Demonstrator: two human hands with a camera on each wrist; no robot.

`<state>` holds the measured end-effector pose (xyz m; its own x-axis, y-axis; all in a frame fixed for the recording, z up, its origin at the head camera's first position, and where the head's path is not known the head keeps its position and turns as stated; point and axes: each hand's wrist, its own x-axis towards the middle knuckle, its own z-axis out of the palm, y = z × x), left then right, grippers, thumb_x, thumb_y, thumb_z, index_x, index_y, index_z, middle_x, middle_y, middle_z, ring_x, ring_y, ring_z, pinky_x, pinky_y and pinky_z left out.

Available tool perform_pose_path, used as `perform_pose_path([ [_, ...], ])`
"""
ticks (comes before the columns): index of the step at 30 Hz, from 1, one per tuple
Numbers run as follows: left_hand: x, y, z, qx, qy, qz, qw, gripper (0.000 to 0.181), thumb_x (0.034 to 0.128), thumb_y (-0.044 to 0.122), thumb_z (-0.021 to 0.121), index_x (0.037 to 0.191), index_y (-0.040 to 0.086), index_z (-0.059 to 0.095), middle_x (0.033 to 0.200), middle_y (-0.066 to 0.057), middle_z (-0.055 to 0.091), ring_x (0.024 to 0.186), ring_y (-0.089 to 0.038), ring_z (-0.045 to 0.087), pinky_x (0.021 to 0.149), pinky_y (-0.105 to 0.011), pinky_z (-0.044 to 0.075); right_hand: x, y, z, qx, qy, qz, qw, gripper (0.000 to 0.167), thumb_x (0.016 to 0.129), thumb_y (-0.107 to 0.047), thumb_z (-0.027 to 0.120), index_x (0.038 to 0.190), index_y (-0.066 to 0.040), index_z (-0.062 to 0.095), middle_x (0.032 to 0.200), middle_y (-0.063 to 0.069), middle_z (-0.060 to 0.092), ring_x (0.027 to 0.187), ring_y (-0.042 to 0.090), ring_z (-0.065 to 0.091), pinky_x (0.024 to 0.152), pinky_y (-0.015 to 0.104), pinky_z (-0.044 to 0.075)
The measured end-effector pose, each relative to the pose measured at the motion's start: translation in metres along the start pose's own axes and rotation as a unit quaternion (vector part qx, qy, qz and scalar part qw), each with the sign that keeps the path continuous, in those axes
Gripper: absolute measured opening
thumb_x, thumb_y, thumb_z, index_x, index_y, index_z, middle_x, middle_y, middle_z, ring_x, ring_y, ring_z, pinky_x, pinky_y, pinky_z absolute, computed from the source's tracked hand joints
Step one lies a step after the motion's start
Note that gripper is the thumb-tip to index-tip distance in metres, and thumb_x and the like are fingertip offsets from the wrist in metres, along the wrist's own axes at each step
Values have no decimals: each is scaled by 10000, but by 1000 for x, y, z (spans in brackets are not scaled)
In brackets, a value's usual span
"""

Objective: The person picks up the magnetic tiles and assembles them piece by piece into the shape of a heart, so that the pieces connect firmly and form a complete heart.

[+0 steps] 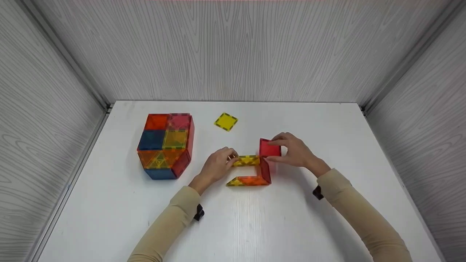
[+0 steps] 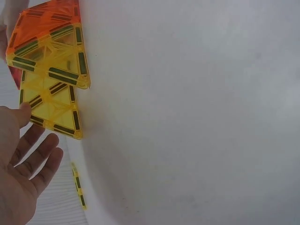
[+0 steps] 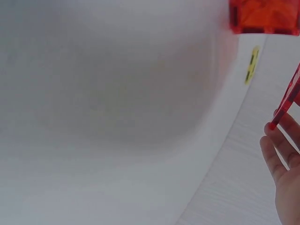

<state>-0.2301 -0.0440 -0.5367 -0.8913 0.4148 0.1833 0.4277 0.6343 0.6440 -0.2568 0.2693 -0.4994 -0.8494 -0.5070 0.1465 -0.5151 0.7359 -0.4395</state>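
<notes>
My left hand (image 1: 218, 163) pinches the left end of an upright yellow magnetic tile (image 1: 247, 160), with the thumb on its near side. That tile forms the far wall of a small structure. A red magnetic tile (image 1: 265, 171) stands at its right side; an orange magnetic tile (image 1: 252, 181) and a yellow triangular tile (image 1: 236, 182) make up the near wall. At the back right corner, my right hand (image 1: 293, 151) holds a red square magnetic tile (image 1: 269, 149) between thumb and fingers. Whether this square touches the structure, I cannot tell.
Left of the hands stands a finished-looking block of coloured magnetic tiles (image 1: 174, 138). A loose yellow square tile (image 1: 226, 121) lies flat farther back on the white table (image 1: 233, 225). Grey wood-grain panels (image 1: 233, 51) rise behind and at both sides.
</notes>
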Motion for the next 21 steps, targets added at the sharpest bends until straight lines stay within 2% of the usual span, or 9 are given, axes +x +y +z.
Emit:
perform_pose_path([
  [5,2,0,1,9,6,0,10000,139,1025,231,689,1091,110,709,1045,-64,724,951,-205,673,901,-400,599,1,-33,7,-18,-43,-474,9989,556,858,-526,841,1273,-163,772,1278,89,695,1211,288,636,998,480,594],
  [8,3,0,2,-3,-26,-91,10000,140,1028,232,684,1101,114,704,1064,-60,725,944,-196,653,923,-393,597,3,-45,15,-135,-119,-689,9975,595,850,-583,826,1272,-166,775,1262,81,697,1173,264,639,939,430,610],
  [14,3,0,3,27,-58,-140,9999,143,1033,229,676,1110,112,702,1079,-62,725,969,-191,665,934,-380,603,2,-49,30,-484,-77,-1006,9937,619,849,-643,798,1258,-179,782,1229,61,711,1100,219,635,822,344,609],
  [21,1,-1,1,-28,-2,-166,9999,140,1034,227,677,1109,112,702,1087,-62,724,989,-200,678,948,-385,603,0,-54,36,-499,145,-1168,9918,573,844,-612,816,1204,-167,798,1207,49,717,1090,207,625,817,331,624],
])
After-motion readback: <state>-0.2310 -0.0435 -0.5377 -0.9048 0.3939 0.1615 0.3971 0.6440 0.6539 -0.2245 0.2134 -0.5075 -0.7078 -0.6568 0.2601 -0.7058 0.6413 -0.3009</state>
